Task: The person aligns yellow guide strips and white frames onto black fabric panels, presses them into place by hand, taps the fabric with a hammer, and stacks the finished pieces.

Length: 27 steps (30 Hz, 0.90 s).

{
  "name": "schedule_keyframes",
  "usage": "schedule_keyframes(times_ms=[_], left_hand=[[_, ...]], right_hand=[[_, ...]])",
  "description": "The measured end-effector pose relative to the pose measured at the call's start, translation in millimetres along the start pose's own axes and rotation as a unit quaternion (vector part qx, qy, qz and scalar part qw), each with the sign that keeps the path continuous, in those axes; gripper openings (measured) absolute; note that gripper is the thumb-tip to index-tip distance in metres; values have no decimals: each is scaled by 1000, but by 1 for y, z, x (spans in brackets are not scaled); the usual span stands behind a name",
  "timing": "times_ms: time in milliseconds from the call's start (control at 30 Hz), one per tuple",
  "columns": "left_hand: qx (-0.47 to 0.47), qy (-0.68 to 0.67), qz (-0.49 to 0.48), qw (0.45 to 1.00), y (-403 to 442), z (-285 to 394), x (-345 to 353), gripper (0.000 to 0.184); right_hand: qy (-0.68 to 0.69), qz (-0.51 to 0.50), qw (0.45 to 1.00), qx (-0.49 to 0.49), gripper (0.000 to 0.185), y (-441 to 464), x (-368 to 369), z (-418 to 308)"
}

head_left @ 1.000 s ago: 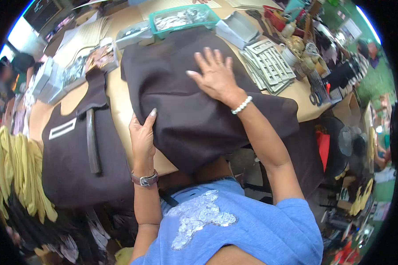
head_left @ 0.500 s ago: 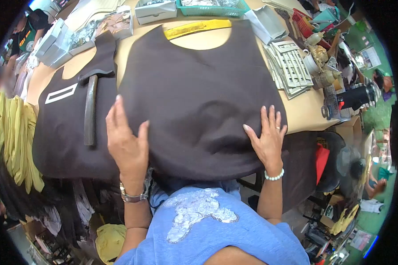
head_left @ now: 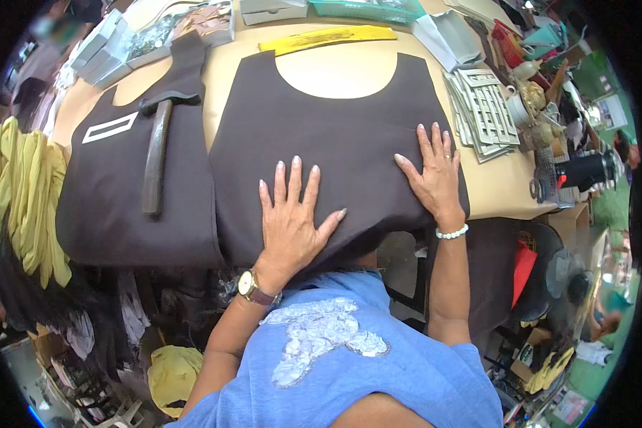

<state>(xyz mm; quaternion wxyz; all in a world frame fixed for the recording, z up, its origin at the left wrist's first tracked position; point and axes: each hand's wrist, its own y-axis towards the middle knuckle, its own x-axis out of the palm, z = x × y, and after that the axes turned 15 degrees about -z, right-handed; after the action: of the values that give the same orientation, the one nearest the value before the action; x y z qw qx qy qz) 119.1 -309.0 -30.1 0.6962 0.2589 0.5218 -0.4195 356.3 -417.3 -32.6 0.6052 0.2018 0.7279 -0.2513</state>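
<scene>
A large dark brown cut piece [head_left: 335, 143] with a scooped edge at its far side lies spread before me; its near part hangs down over the table edge. My left hand [head_left: 292, 217] rests on its near middle, palm down with fingers spread. Flat on its right side is my right hand [head_left: 435, 175], fingers also stretched out. Neither hand grips anything. To the left lies another dark brown piece [head_left: 114, 192], bearing a hammer [head_left: 155, 157] with a worn handle and a white rectangular frame [head_left: 110, 128].
A yellow strip [head_left: 328, 38] lies beyond the scooped edge. Light slotted templates [head_left: 483, 114] are stacked at right, near a white box [head_left: 446, 43]. Boxes of small parts [head_left: 192, 28] and a green basket [head_left: 371, 10] stand at the back. Yellow cloth [head_left: 21, 200] hangs at left.
The large piece has shifted towards me, leaving the yellow strip apart from its scooped edge. My left hand moved right, from the piece's left edge to its middle; my right hand is farther up.
</scene>
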Motion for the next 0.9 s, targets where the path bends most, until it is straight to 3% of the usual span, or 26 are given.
schedule_keyframes(times_ms=[133,267,367,600,667,833,900], left_hand=[[-6,20,-28,999,-2,7,-8,74],[63,46,-14,997,30,2,-12,87],[125,9,-25,992,43,1,-4,93],[131,-1,-63,989,31,-3,0,100],[133,-2,-64,989,32,-3,-2,100],[136,-1,-70,988,32,-4,-5,99],[137,-7,-70,988,32,-4,-5,99]], right_hand=[[-9,-13,998,-61,78,16,-7,15],[-4,-14,996,-82,79,38,-9,31],[-3,-6,996,-91,79,35,-9,32],[6,14,997,-81,69,35,-15,23],[17,73,992,-104,59,68,-26,10],[-2,113,963,-245,36,178,-38,-45],[11,75,963,-260,38,221,-33,-66]])
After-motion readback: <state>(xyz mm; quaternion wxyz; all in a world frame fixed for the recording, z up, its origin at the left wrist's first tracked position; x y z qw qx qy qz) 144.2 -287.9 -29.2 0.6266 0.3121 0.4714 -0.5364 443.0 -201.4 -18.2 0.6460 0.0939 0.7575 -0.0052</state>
